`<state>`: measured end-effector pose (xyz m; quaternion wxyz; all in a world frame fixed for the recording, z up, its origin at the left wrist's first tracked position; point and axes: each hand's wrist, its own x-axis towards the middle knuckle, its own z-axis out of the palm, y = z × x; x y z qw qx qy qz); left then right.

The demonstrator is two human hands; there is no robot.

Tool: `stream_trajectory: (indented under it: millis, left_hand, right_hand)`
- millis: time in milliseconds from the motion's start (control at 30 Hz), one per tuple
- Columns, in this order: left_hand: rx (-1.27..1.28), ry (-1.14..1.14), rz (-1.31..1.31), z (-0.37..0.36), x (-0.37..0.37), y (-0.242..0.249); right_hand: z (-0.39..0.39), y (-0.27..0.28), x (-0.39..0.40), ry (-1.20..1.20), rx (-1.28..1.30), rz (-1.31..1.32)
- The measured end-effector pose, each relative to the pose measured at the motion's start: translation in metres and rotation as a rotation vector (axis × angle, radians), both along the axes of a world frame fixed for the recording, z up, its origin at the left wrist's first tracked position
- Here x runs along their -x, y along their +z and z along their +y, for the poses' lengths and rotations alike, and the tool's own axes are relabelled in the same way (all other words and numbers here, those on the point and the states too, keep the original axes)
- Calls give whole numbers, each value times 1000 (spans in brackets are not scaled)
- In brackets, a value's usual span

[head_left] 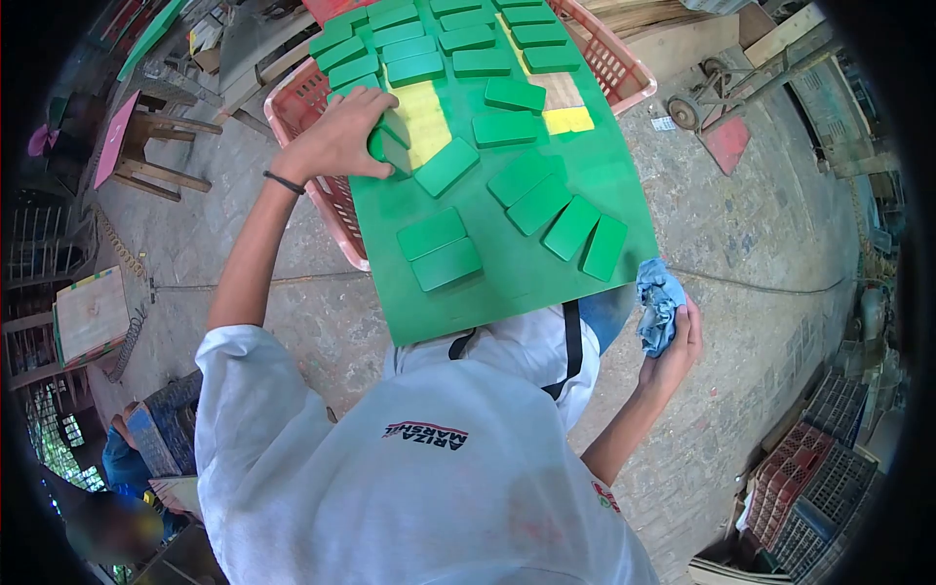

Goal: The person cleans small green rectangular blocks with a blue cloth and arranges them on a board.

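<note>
Green painted blocks (448, 168) lie spread over a green board (517, 302) that reaches over my lap. At the board's left side my left hand (336, 136) is closed on a pair of green blocks (390, 146), thumb on the near side and fingers over the far side. Beside them a yellow patch (417, 117) shows on the board. Off the board's near right corner, my right hand (675, 351) grips a crumpled blue cloth (660, 302).
A pink plastic crate (341, 219) sits under the board. To the left stand a wooden stool (156, 136) and a person (122, 458). Stacked crates (814, 478) are at the lower right, a wheeled frame (697, 102) at the upper right. A cable (751, 283) crosses the floor.
</note>
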<state>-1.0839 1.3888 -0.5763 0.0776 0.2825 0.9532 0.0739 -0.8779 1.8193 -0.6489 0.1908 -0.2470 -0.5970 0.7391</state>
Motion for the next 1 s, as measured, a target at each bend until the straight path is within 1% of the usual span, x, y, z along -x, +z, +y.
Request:
stream_trajectory:
  millis: [33, 100, 133, 200, 267, 367, 600, 733, 833, 900, 933, 1000]
  left_hand:
    - [1, -2, -1, 0, 0, -4]
    - [-281, 14, 245, -3, -1, -22]
    - [-279, 14, 244, -4, -4, -32]
    - [-537, 240, 189, -6, -10, -55]
    - [-550, 243, 202, -13, -17, -69]
    - [-471, 305, 205, -21, -27, -80]
    - [-368, 333, 254, -21, -38, -90]
    - [-430, 340, 290, -21, -48, -94]
    - [-467, 408, 266, -21, -53, -99]
    - [-514, 454, 272, -18, -53, -102]
    - [-516, 460, 273, -16, -53, -104]
    - [-573, 497, 281, -13, -51, -105]
  right_hand:
    - [0, -1, 0, -2, 1, -1]
    - [0, -3, 1, 3, 14, -5]
    - [0, -4, 0, 4, 15, -7]
    - [1, -5, 0, -1, 11, -8]
    - [2, -6, 0, -7, 12, -9]
    - [6, -9, -3, -6, 18, -13]
    - [2, -6, 3, 10, 20, -17]
    - [2, -5, 2, -1, -4, -22]
    - [1, -4, 3, 51, 37, -23]
    - [-5, 1, 5, 27, 260, 103]
    - [-4, -1, 5, 33, 258, 103]
    - [-2, -7, 6, 120, 274, 188]
